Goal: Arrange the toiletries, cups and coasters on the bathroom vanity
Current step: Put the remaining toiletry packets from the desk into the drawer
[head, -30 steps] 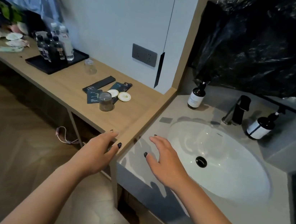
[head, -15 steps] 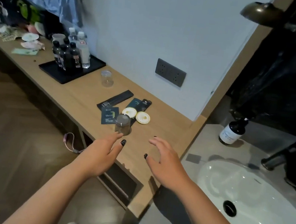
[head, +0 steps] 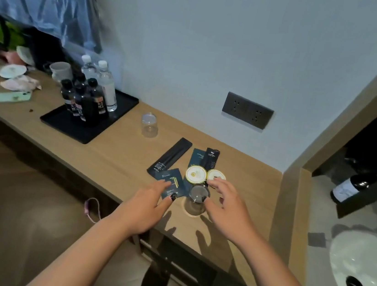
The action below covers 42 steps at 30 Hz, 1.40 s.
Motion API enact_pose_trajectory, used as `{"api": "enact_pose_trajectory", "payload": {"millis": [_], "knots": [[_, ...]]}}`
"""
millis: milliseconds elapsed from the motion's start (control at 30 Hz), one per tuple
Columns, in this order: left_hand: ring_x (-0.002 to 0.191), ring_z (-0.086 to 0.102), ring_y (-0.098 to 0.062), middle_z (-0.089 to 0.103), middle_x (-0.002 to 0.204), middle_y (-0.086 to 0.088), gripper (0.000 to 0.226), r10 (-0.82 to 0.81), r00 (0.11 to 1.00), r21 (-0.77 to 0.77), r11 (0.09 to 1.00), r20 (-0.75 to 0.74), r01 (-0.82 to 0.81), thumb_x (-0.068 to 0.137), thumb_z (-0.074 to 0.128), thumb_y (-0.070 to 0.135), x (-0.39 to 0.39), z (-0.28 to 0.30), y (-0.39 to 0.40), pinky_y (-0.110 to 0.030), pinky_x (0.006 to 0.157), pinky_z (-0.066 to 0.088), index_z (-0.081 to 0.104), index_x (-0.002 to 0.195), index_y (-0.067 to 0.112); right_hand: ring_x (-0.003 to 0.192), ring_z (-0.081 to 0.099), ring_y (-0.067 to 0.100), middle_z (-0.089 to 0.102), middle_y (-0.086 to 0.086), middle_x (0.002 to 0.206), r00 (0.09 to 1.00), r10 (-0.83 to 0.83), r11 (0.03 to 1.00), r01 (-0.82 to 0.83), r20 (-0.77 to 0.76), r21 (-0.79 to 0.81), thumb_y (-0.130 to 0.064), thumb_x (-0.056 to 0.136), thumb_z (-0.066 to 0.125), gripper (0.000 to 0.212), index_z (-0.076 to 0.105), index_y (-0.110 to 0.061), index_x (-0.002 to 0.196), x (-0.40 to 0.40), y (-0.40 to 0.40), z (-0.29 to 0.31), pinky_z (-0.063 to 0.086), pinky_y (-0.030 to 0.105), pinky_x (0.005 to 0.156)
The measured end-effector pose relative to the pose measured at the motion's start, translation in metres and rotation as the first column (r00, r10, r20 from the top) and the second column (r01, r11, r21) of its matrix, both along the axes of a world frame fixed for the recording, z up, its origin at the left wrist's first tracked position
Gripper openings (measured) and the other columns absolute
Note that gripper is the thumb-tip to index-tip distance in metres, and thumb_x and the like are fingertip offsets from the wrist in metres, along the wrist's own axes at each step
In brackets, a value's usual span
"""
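A clear glass cup (head: 196, 201) stands on the wooden counter (head: 118, 157) between my two hands. My left hand (head: 150, 204) has its fingers spread over a dark blue sachet (head: 172, 184). My right hand (head: 227, 208) hovers with relaxed fingers over the right of two round white coasters (head: 216, 175); the left coaster (head: 196, 174) lies beside it. A long black packet (head: 170, 157) and two more dark packets (head: 205, 159) lie just behind. A second clear cup (head: 149, 125) stands farther back.
A black tray (head: 65, 122) with several bottles sits at the back left, past it a white cup (head: 60, 70) and scattered papers. A grey wall socket (head: 247, 110) is above the counter. At right lie the white sink (head: 362, 273) and a dark pump bottle (head: 351, 188).
My view has swung left from the sink to the wooden counter. Both hands have moved forward from the counter edge to the cup, sachet and coasters.
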<state>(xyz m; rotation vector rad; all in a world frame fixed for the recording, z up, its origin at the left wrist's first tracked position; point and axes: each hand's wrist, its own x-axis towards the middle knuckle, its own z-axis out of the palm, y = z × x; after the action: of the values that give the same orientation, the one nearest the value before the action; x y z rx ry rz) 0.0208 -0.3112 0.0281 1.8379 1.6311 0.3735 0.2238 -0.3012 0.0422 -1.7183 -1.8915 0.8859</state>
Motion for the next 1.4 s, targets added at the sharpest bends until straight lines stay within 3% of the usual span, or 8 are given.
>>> {"api": "enact_pose_trajectory", "payload": {"millis": [300,433,533,700,833,1000,1233,1400], "knots": [[0.118,0.047,-0.004,0.049,0.14,0.004,0.056,0.014,0.995,-0.086,0.996,0.102,-0.005,0.097,0.049,0.031,-0.033,-0.041,0.08,-0.019,0.096,0.034,0.029,0.147,0.021,0.125,0.045,0.011,0.047,-0.006,0.136,0.993,-0.113,0.992,0.111,-0.024,-0.065,-0.014,0.088,0.058,0.04,0.057,-0.018,0.127,-0.024,0.073,-0.024,0.037,0.037,0.108],[0.124,0.047,-0.008,0.049,0.14,0.005,0.056,0.078,0.991,-0.124,0.99,0.113,-0.064,0.096,0.051,0.031,-0.038,-0.061,0.112,-0.026,0.104,0.037,0.031,0.146,0.018,0.122,0.048,0.013,0.05,-0.006,0.132,0.989,-0.147,0.985,0.145,-0.022,-0.092,-0.015,0.087,0.06,0.037,0.058,-0.022,0.123,-0.025,0.116,-0.032,0.04,0.039,0.105],[0.103,0.051,-0.003,0.055,0.119,0.009,0.046,0.137,0.981,-0.13,0.984,0.134,-0.12,0.094,0.055,0.021,-0.044,-0.073,0.138,-0.016,0.086,0.036,0.041,0.138,0.017,0.123,0.047,0.01,0.049,-0.008,0.133,0.991,-0.128,0.988,0.125,-0.029,-0.091,-0.016,0.087,0.06,0.038,0.058,-0.022,0.125,-0.031,0.147,-0.034,0.039,0.035,0.107],[0.085,0.058,-0.005,0.064,0.104,0.004,0.028,0.183,0.979,-0.189,0.968,0.092,-0.163,0.089,0.057,0.019,-0.046,-0.101,0.176,-0.019,0.066,0.043,0.052,0.116,0.023,0.127,0.042,0.008,0.045,-0.012,0.137,0.992,-0.122,0.979,0.117,-0.019,-0.167,-0.021,0.09,0.056,0.037,0.054,-0.028,0.127,-0.042,0.168,-0.044,0.037,0.037,0.11],[0.087,0.058,-0.018,0.064,0.099,-0.002,0.027,0.171,0.984,-0.242,0.957,0.039,-0.157,0.087,0.055,0.014,-0.053,-0.123,0.209,-0.029,0.07,0.045,0.055,0.114,0.015,0.123,0.043,0.003,0.045,-0.015,0.135,0.968,-0.249,0.944,0.238,-0.019,-0.228,-0.021,0.089,0.053,0.039,0.052,-0.033,0.126,-0.05,0.182,-0.053,0.038,0.03,0.106],[0.092,0.061,-0.014,0.063,0.101,0.005,0.027,0.133,0.99,-0.272,0.955,0.039,-0.117,0.083,0.058,0.022,-0.065,-0.144,0.242,-0.031,0.076,0.051,0.055,0.11,0.024,0.117,0.044,0.001,0.046,-0.016,0.127,0.895,-0.44,0.876,0.412,-0.07,-0.25,-0.019,0.088,0.052,0.041,0.052,-0.028,0.128,-0.063,0.192,-0.054,0.037,0.023,0.091],[0.096,0.06,-0.017,0.057,0.106,0.004,0.051,0.015,1.0,-0.263,0.965,0.011,-0.012,0.071,0.071,0.046,-0.068,-0.151,0.272,-0.037,0.077,0.054,0.047,0.11,0.025,0.109,0.049,0.007,0.047,-0.005,0.121,0.788,-0.615,0.777,0.599,-0.032,-0.191,-0.013,0.089,0.057,0.034,0.058,-0.016,0.123,-0.1,0.197,-0.058,0.041,0.023,0.095],[0.095,0.062,-0.026,0.058,0.104,-0.007,0.057,-0.111,0.994,-0.302,0.948,-0.016,0.101,0.068,0.077,0.036,-0.063,-0.158,0.286,-0.039,0.075,0.055,0.042,0.107,0.013,0.109,0.053,0.011,0.05,-0.005,0.122,0.747,-0.665,0.738,0.651,-0.023,-0.177,-0.012,0.087,0.058,0.034,0.058,-0.019,0.12,-0.12,0.189,-0.061,0.044,0.024,0.094]]}}
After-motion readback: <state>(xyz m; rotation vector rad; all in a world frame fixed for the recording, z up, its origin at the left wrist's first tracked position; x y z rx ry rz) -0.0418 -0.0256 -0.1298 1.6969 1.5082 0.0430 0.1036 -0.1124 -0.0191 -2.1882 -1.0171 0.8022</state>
